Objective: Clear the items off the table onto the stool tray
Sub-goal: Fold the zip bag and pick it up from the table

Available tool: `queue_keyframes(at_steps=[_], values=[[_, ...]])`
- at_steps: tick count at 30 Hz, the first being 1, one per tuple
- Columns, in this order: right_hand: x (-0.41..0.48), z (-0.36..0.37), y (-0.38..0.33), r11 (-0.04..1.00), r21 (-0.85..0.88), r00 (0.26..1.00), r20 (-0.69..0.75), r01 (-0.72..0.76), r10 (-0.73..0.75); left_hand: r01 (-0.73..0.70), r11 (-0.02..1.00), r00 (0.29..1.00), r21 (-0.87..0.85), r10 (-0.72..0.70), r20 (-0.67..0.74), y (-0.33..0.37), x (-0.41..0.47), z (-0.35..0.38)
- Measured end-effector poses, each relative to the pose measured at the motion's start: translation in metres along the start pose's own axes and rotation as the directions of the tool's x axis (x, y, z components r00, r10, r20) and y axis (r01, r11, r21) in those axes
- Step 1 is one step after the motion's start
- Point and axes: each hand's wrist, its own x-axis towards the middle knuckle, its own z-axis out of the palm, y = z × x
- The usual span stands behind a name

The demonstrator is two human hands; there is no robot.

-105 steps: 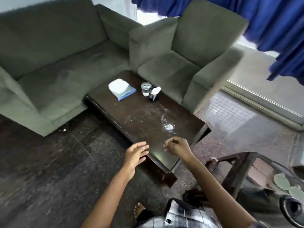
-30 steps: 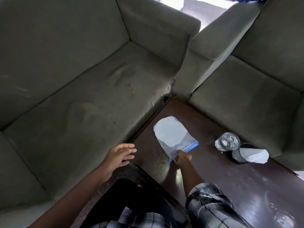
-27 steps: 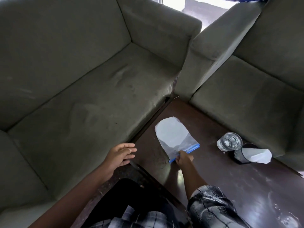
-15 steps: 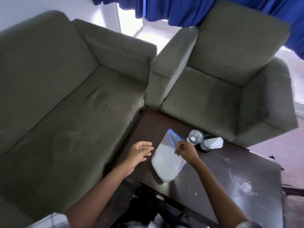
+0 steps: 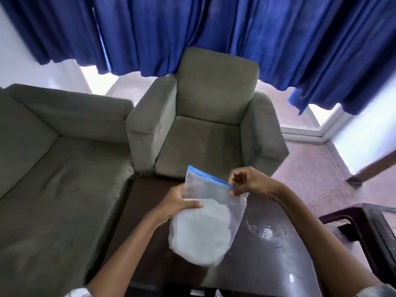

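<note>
zip bag (image 5: pixel 205 228), clear plastic with a blue zip strip (image 5: pixel 209 178) along its top, is off the desk (image 5: pixel 278 264) and hangs in the air above it, held by both hands. a pale round mass (image 5: pixel 199 239) fills its lower half; what it is cannot be told. the left hand (image 5: pixel 179 205) grips the bag's left side, with the thumb laid across the front and the other fingers hidden behind the plastic. the right hand (image 5: pixel 248 183) pinches the right end of the zip strip, its fingers (image 5: pixel 236 192) closed narrow on it.

as a judgement, the task is at an early stage: one item is picked up but not yet delivered. the stool (image 5: pixel 372 219) shows only as a dark frame at the right edge, well apart from the bag. its tray is not in view, so nothing can be said of what lies on it. the part of the desk that shows has a glossy smear (image 5: pixel 264 231) towards its right side. the bag and the arms hide the far end, so whether more items wait there cannot be told. what is left, at the least, is to carry the bag to the right and set it on the tray, then look over the hidden end of the desk. a grey armchair (image 5: pixel 214 125) and a sofa (image 5: pixel 53 168) stand beyond the desk, under blue curtains (image 5: pixel 192 28).
</note>
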Motion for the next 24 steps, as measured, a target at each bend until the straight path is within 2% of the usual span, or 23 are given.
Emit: queue_keyframes(at_steps=[4, 7, 12, 15, 20, 24], values=[[-0.021, -0.031, 0.004, 0.996, 0.09, 0.998, -0.053, -0.009, 0.014, -0.01, 0.998, 0.999, 0.059, 0.008, 0.04, 0.016, 0.009, 0.019], [-0.032, -0.044, 0.005, 0.995, 0.079, 0.985, -0.169, 0.057, -0.043, -0.027, 0.996, 0.999, 0.084, 0.024, 0.036, 0.027, 0.011, 0.03], [-0.044, -0.048, 0.009, 0.956, 0.216, 0.91, -0.403, 0.197, -0.097, -0.034, 0.999, 0.998, -0.041, 0.036, 0.042, 0.042, 0.005, 0.038], [-0.046, -0.044, 0.011, 0.952, 0.235, 0.905, -0.416, 0.197, -0.084, -0.045, 0.997, 0.998, -0.068, 0.048, 0.042, 0.047, 0.004, 0.04], [-0.055, -0.041, 0.017, 0.903, 0.424, 0.951, -0.301, 0.062, 0.076, -0.07, 0.993, 0.997, -0.092, 0.072, 0.021, 0.056, 0.001, 0.037], [-0.055, -0.042, 0.011, 0.84, 0.518, 0.914, -0.4, 0.164, 0.069, -0.078, 0.997, 0.996, -0.015, 0.079, 0.035, 0.06, 0.003, 0.033]])
